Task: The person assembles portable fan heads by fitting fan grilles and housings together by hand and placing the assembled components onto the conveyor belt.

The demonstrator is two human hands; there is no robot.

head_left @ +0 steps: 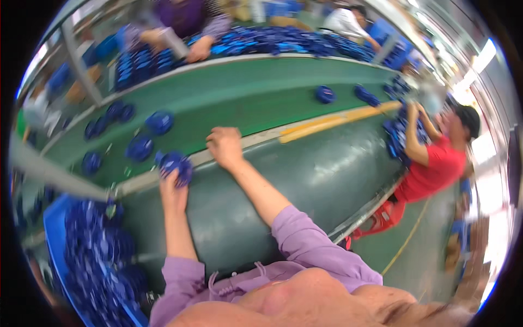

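Observation:
My left hand (173, 188) is closed on a round dark-blue piece (177, 166) above the pale rail that edges the green conveyor belt (245, 103). The piece is shiny and blurred, so its exact kind cannot be made out. To its right, my right hand (224, 146) rests over the same rail, fingers apart and bent, with nothing visible in them. Several similar blue pieces lie on the belt beyond my left hand, among them one nearer piece (140, 147) and one farther piece (160, 122).
A blue bin (52, 218) heaped with blue pieces stands at my left. Yellow strips (338, 121) lie along the rail. At right, a person in red (436, 171) handles a blue pile. Across the belt, a person in purple (182, 19) works beside piled pieces. A dark green worktop (261, 191) lies before me.

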